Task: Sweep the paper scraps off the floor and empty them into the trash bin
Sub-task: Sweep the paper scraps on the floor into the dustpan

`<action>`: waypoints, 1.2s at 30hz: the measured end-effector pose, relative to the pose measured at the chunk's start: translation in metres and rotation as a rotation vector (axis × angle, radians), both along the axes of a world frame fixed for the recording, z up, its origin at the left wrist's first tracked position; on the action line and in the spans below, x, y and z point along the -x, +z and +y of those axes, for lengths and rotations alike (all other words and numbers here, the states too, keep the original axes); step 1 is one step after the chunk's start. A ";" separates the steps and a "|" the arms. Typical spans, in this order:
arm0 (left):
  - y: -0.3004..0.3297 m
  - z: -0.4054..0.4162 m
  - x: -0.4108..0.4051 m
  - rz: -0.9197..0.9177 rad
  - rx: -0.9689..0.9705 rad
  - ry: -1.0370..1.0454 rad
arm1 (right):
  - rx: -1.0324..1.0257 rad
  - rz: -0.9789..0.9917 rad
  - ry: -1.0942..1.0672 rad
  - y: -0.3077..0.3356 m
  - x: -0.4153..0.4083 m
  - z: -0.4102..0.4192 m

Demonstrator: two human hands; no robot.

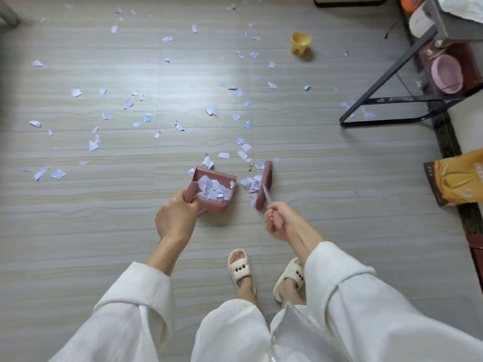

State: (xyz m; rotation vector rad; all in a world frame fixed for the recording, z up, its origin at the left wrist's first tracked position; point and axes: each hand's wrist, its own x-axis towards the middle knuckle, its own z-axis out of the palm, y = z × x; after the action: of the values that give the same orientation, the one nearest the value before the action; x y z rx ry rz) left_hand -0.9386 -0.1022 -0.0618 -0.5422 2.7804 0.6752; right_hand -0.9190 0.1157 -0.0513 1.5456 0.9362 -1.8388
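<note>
A: Closest to us, two wide white sleeves (136,307) and pale trousers, and below them two cream slippers (241,270) side by side on the grey wood-look floor (78,231).

B: And the hands are busy. The left hand (176,218) has its grip wrapped tight round the handle of the pink dustpan (217,189), which sits on the floor with its open mouth facing right.

A: Right hand (278,220), grip closed on the pink handle of the brush (265,185). The brush head stands just right of the pan's mouth, slightly blurred.

B: Where's the paper?

A: A pile of scraps (214,190) already lies inside the pan, just beyond the left fingers. A second clump (251,184) is squeezed between the pan's mouth and the brush head, touching the bristles.

B: So one pan, one brush, two hands, both full. And the loose paper scraps (146,118)?

A: Dozens, white and pale blue, too many for a sure count. A handful sit just beyond the pan and brush; the rest spread across the floor to the far left and far edge, well apart from both hands.

B: Some have drifted right, too, by the black metal frame (386,100).

A: Yes, a few lie at its foot. One small yellow cup-like thing (301,43) stands on the floor farther out, and one yellow bag (460,178) leans at the right edge.
</note>
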 end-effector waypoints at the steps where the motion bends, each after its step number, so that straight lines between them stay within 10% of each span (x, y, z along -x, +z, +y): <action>1: -0.001 -0.003 0.000 -0.005 0.005 0.003 | 0.012 0.005 0.033 0.004 0.007 0.006; 26: 0.001 -0.070 -0.014 -0.068 0.067 0.174 | -0.211 0.168 0.703 0.011 0.088 -0.054; 36: 0.001 -0.076 0.015 -0.177 0.168 0.190 | 0.158 0.073 0.896 0.009 0.162 -0.060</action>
State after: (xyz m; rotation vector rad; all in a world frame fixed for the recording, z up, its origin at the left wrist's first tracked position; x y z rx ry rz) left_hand -0.9535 -0.1778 -0.0604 -0.8642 2.6546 0.4077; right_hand -1.0807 0.0559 -0.0422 0.7501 1.2160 -1.2669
